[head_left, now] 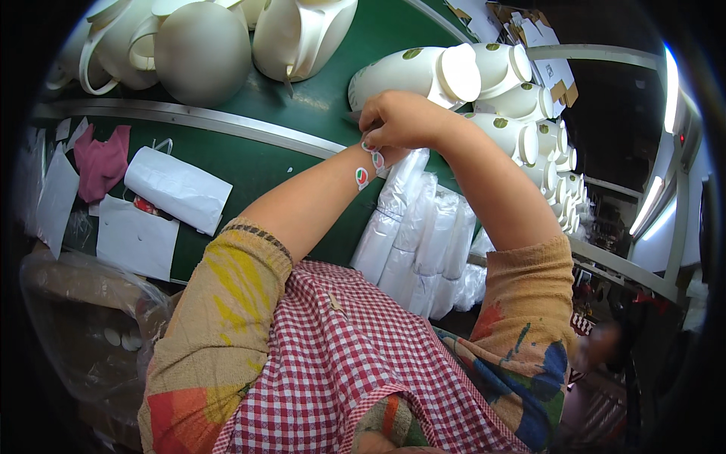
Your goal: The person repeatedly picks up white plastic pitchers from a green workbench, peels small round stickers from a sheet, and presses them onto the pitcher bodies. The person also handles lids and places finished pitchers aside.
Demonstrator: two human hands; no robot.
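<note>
My left forearm reaches up from the lower left, with several round red, green and white stickers (362, 178) stuck along the wrist. Only a bit of my left hand (395, 156) shows; its fingers are hidden behind my right hand. Bent over that wrist, my right hand (404, 119) has its thumb and fingertips pinched together on a sticker (370, 145) at the skin. Just beyond the right hand lies a cream plastic jug (401, 74) on its side, a green leaf mark on its body and its round end facing right.
More cream jugs (508, 136) run in rows down the right. Others with handles (203, 57) stand at the far left on the green table (321, 102), past a metal rail (212, 119). Rolled clear plastic bags (412, 234) hang near me. Left are a pink cloth (102, 160) and a white roll (178, 189).
</note>
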